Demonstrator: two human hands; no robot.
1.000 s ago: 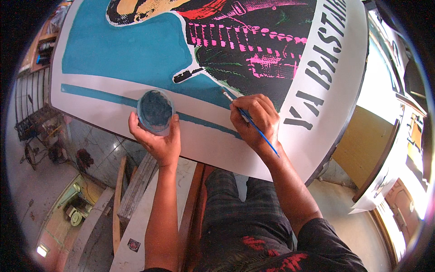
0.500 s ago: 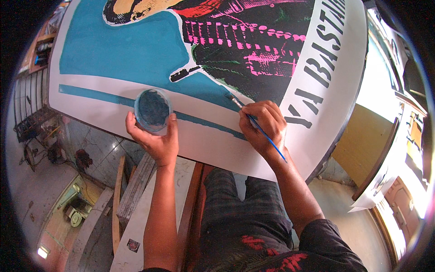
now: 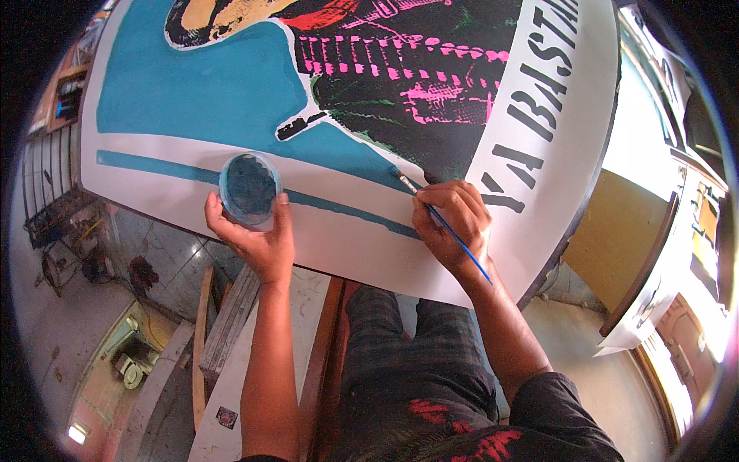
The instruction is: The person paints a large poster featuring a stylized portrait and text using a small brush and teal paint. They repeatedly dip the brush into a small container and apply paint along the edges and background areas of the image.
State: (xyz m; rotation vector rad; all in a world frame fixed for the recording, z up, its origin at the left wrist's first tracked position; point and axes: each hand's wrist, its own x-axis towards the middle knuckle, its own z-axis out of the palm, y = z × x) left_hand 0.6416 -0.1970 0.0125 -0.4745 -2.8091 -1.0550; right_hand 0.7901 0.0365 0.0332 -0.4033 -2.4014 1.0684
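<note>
We have the brush (image 3: 464, 249) in our right hand (image 3: 454, 223), thumb and fingers closed in a pinch near its metal collar, bristles down at the narrowing tip of the blue field (image 3: 200, 88). Our left hand (image 3: 258, 242) is curved half open, thumb on one side and fingers on the other, gripping the cup (image 3: 225, 185) of dark blue paint (image 3: 250, 185) just over the sheet (image 3: 346, 254). The sheet spreads out in front of us, its near edge above our lap.

To do this well, we should draw the bristles alongside the white edge (image 3: 406, 162) rather than into it, with light pressure and short strokes, since the blue is so narrow here. A lightly loaded tip seems wise, as a full one could flood the white. We do best to hold the cup level, because it sits above bare white and a tilt could spill. We should also mind where the right wrist rests, in case any paint there is wet.

Counting, we find two hands, one brush, one cup, one sheet, one blue field, one blue stripe (image 3: 346, 209) and one row of black lettering (image 3: 535, 112); its letters run out of view, so we cannot total them.
</note>
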